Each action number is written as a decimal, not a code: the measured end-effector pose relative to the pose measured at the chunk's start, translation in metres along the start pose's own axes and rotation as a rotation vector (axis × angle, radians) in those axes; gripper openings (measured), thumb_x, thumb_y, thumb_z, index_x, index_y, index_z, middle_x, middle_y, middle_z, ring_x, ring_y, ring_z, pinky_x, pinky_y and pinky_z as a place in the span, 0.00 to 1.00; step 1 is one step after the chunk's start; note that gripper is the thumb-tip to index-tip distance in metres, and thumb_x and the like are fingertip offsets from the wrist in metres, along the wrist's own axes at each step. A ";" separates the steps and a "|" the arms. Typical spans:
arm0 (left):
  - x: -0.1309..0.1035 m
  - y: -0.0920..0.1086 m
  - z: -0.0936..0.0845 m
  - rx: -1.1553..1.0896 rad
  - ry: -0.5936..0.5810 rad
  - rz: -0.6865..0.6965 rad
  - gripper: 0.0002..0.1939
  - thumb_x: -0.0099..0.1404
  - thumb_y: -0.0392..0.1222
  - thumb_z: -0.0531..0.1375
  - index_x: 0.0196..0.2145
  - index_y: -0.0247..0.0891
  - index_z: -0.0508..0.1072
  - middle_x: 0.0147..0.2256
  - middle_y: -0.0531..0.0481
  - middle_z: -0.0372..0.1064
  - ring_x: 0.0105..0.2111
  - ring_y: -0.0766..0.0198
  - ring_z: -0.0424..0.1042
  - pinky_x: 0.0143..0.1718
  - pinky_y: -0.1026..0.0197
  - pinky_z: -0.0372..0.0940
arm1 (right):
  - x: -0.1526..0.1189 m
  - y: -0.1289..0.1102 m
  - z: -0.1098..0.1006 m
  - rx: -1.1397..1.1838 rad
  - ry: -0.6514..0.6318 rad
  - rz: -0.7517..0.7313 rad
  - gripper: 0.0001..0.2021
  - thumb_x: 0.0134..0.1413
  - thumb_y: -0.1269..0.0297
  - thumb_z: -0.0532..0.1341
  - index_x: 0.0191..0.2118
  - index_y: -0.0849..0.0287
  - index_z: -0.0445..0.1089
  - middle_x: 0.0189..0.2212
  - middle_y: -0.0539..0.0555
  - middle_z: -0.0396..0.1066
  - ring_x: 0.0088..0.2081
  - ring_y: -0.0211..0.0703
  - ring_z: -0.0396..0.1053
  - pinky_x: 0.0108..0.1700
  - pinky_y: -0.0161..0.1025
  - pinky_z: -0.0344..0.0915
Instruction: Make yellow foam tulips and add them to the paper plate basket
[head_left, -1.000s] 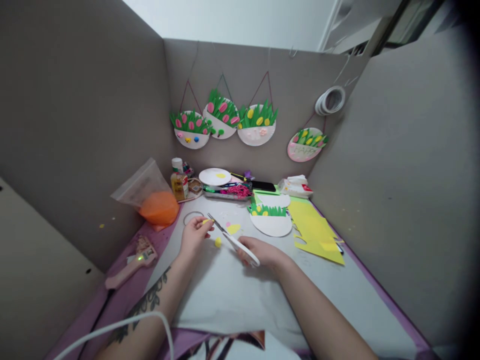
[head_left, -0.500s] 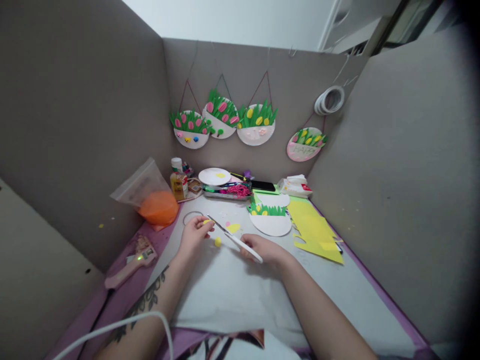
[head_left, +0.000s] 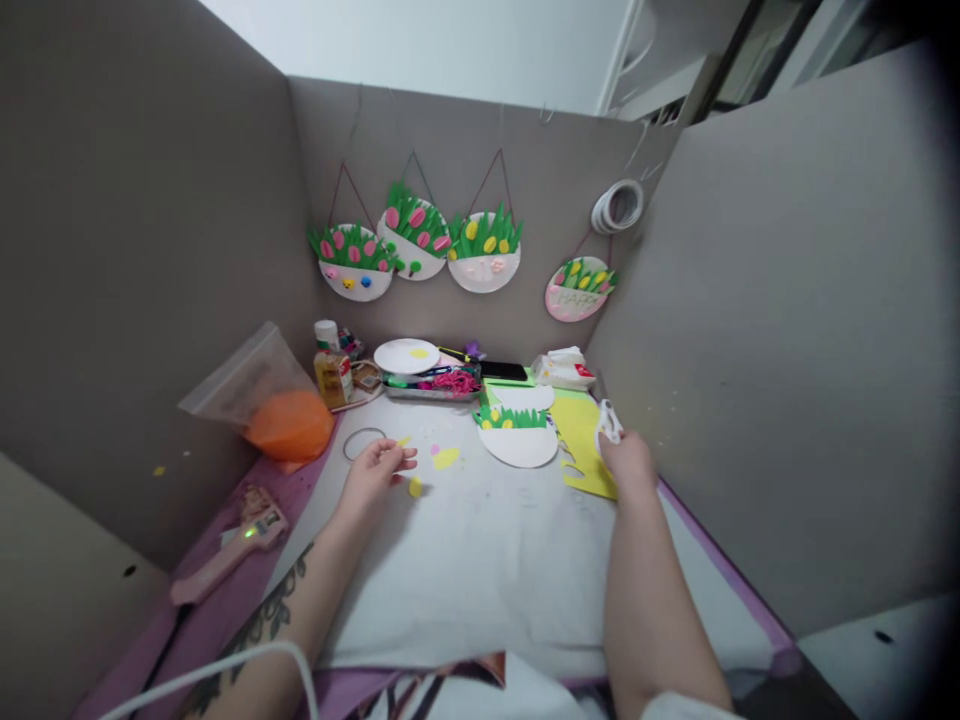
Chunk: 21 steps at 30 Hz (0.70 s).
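Your right hand [head_left: 630, 460] has swung away from your left hand [head_left: 371, 472], carrying the white-handled scissors [head_left: 608, 424] over to the right edge of the yellow sheet [head_left: 585, 450], so the blades no longer meet the small yellow piece [head_left: 404, 441]. That piece shows at your left fingertips, apparently pinched; a loose yellow oval [head_left: 415, 487] lies just beside them on the white cloth [head_left: 480, 560].

The scissors [head_left: 608, 424] have moved right, apparently over the yellow sheet [head_left: 582, 436].
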<state>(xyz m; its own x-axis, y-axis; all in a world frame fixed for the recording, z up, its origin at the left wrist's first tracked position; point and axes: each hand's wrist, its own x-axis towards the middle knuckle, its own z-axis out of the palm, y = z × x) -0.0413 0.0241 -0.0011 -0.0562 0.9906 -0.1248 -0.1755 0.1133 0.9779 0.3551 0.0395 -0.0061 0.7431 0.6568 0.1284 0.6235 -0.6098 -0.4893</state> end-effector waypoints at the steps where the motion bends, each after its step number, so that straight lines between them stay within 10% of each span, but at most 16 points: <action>1: 0.000 0.000 0.001 0.015 -0.009 -0.002 0.18 0.49 0.51 0.63 0.31 0.37 0.63 0.36 0.43 0.75 0.32 0.61 0.74 0.25 0.67 0.61 | 0.006 0.007 0.002 -0.033 -0.019 0.030 0.23 0.47 0.52 0.57 0.45 0.64 0.67 0.42 0.68 0.70 0.41 0.58 0.69 0.36 0.44 0.64; 11: -0.003 0.000 0.002 0.158 -0.029 0.019 0.19 0.48 0.53 0.62 0.29 0.34 0.70 0.37 0.41 0.75 0.35 0.58 0.74 0.24 0.67 0.60 | 0.002 -0.001 0.018 -0.150 -0.072 0.060 0.21 0.49 0.58 0.58 0.45 0.69 0.68 0.47 0.72 0.63 0.50 0.64 0.61 0.45 0.54 0.60; 15: -0.005 -0.001 0.004 0.173 -0.034 0.013 0.17 0.49 0.52 0.61 0.29 0.34 0.70 0.36 0.42 0.75 0.35 0.59 0.73 0.25 0.67 0.59 | -0.043 -0.043 0.018 0.113 0.046 -0.303 0.16 0.50 0.61 0.56 0.42 0.65 0.70 0.45 0.68 0.64 0.51 0.59 0.59 0.49 0.52 0.57; 21: -0.011 0.001 0.010 0.234 -0.106 0.047 0.14 0.51 0.50 0.59 0.29 0.35 0.69 0.33 0.44 0.75 0.31 0.62 0.72 0.25 0.66 0.60 | -0.168 -0.111 0.042 0.886 -0.669 -0.786 0.14 0.49 0.61 0.57 0.43 0.57 0.68 0.35 0.52 0.68 0.35 0.40 0.66 0.35 0.37 0.63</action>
<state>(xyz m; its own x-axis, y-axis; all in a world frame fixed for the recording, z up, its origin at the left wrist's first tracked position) -0.0310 0.0139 0.0029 0.0467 0.9963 -0.0717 0.0581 0.0690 0.9959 0.1508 0.0156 -0.0091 -0.1503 0.9382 0.3119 0.2718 0.3425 -0.8993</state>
